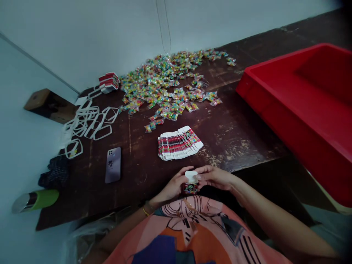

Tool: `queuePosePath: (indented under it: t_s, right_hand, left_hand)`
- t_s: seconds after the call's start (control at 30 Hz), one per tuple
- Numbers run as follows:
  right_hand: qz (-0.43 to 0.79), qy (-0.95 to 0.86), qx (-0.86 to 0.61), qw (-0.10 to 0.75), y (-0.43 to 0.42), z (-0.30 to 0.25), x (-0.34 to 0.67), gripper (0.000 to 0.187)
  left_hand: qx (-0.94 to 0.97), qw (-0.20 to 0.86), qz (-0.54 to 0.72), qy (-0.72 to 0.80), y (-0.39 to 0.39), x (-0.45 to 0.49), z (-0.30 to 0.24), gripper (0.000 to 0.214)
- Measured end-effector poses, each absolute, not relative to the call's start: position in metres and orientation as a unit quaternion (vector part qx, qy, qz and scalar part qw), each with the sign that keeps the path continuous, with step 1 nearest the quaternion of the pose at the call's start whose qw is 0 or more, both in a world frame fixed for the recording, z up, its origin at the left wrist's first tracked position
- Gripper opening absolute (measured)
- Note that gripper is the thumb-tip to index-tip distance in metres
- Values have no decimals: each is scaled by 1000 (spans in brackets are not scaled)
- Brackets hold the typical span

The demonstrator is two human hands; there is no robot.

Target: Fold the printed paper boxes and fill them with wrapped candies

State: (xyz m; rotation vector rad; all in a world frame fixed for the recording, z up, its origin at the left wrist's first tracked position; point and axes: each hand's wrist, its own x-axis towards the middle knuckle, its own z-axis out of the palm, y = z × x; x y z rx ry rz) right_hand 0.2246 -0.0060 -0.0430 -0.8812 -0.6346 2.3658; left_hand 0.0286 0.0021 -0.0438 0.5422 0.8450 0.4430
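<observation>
At the worktop's [140, 156] near edge, the left hand [175, 184] is pinching one side of a small printed carton [190, 188] and the right hand [214, 177] the other, its thumb beside the white flap [190, 176]; gentle, even pressure should be preventing creases.

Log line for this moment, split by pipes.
left hand: holding box | right hand: at its white flap | ahead: cartons, packets
</observation>
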Motion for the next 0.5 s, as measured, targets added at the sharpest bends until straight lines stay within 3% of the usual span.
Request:
queuePosePath:
  t_s: [0.17,0.33,0.5]
  right_hand:
    - [830,-329,-373,252,-1,-44,217,43]
    - [684,-536,-397,296,3,-30,215,27]
    - [630,-560,-422,334,-2,-27,210,22]
  left_hand:
    - [284,860,182,383,-3,30,-53,55]
    - [264,862,196,386,-1,33,-51,52]
    - [222,888,202,348,-1,26,-46,58]
